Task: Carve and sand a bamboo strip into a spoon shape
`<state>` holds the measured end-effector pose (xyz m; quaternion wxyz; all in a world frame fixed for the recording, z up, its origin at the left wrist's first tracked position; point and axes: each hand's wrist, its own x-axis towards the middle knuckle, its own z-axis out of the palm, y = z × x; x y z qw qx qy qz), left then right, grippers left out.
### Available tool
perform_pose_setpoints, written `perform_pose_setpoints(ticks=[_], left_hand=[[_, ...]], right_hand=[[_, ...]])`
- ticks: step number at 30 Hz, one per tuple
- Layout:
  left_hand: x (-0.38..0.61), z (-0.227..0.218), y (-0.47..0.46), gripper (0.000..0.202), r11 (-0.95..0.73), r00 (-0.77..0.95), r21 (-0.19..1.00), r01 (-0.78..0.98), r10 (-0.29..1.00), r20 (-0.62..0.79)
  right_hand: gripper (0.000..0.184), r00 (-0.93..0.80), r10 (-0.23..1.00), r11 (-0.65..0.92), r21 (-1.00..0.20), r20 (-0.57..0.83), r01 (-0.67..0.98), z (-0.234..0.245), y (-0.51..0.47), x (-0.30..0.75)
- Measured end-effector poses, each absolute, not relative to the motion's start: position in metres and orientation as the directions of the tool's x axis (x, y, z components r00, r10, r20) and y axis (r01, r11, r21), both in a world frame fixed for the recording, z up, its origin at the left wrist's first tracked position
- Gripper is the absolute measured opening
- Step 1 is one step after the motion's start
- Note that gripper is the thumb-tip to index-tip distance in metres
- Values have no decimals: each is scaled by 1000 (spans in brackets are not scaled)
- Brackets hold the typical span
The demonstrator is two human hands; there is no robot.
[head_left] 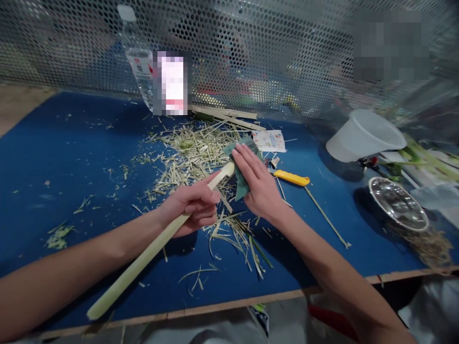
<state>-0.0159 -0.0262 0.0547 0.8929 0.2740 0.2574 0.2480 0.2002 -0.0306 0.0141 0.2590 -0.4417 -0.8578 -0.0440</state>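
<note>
Fibre scraps (193, 153) littered the blue board (71, 153) around the hands; the left hand (190, 205) gripped a pale stalk (143, 255), the right hand (256, 179) pressing a green cloth (238, 186) on its tip, perforated mesh (251, 38) beyond.

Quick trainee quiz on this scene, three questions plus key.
1. What does the left hand grasp?
2. True or false: the yellow-handled tool lies to the right of the right hand.
3. Which is nearer the steel bowl: A, the white plastic cup, or B, the water bottle?

Key: 1, a pale stalk; 2, true; 3, A.
</note>
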Motion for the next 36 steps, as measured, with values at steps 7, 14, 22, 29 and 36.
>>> perform_pose_setpoints(ticks=[7,14,22,29,36], left_hand=[[-13,55,-26,57,702,730,675,-227,582,-360],[-13,52,-25,86,678,734,722,-137,559,-386],[-10,50,-23,84,655,738,747,-115,559,-377],[-15,51,-23,100,638,770,766,-81,528,-359],[-16,45,-24,105,615,778,785,-76,528,-339]], right_hand=[[101,-476,737,618,-193,480,762,15,-29,203],[102,-520,731,648,-212,441,731,10,-30,208],[99,-578,706,690,-210,409,693,9,-30,201],[72,-263,876,474,-624,403,621,11,-21,224],[34,237,902,292,-915,360,278,8,-12,229]])
